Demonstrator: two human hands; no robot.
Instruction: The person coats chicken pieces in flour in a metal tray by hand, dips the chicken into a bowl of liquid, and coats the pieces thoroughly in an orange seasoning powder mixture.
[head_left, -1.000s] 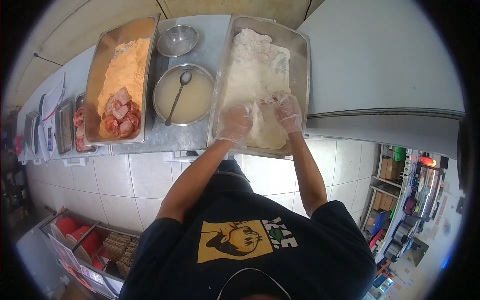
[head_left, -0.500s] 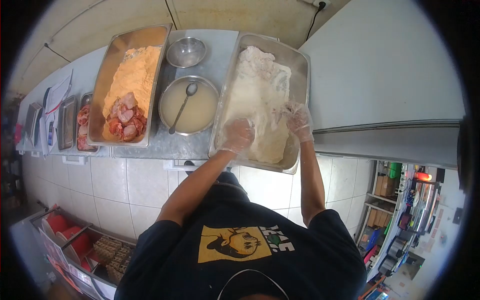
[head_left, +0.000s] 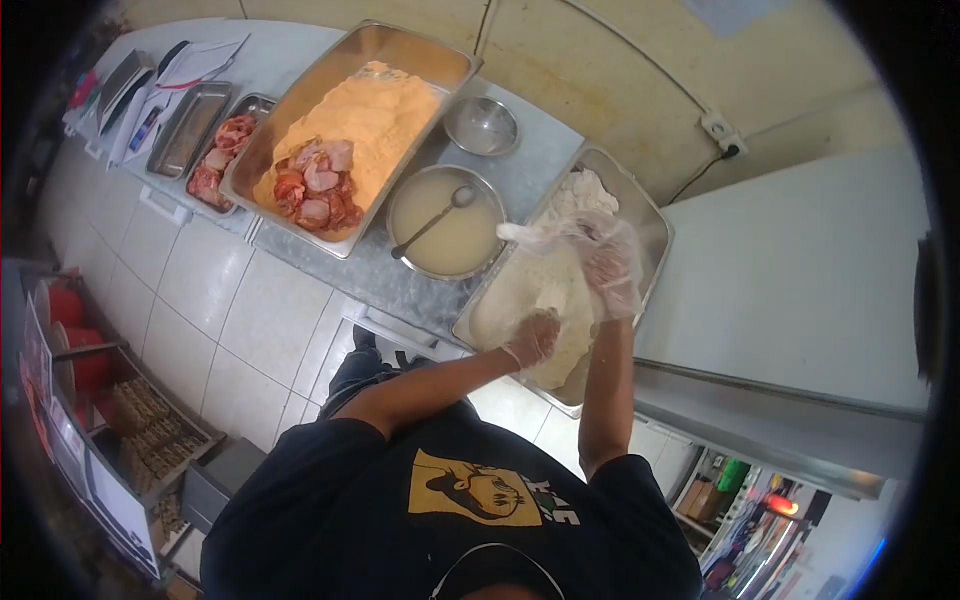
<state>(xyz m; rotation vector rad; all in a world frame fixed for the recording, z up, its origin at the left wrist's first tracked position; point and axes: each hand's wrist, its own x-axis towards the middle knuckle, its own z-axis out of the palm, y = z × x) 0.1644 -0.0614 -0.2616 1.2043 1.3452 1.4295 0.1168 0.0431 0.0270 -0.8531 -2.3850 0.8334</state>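
Note:
In a long steel pan [head_left: 662, 232] lies a bed of pale flour [head_left: 515, 285], with a flour-coated heap [head_left: 585, 190] at its far end. My right hand [head_left: 608, 262], in a clear plastic glove, is raised over the pan. Its bent fingers hold a long white-coated piece of meat [head_left: 530, 236] that points left toward the bowl. Lower and to the left, my gloved left hand [head_left: 535, 340] is down at the flour with curled fingers. A whitish lump shows just beyond them; whether they grip it is hard to make out.
Left of the pan stands a steel bowl of cloudy liquid [head_left: 440, 245] with a spoon [head_left: 435, 222] in it. Behind it is a small steel bowl [head_left: 482, 126]. Another pan [head_left: 455, 70] holds orange powder and raw meat [head_left: 318, 182]. Smaller trays [head_left: 188, 130] stand farther left.
My right hand has lifted from the pan's right side and swung inward, with a coated piece now showing. My left hand has shifted within the pan. The whole view has turned.

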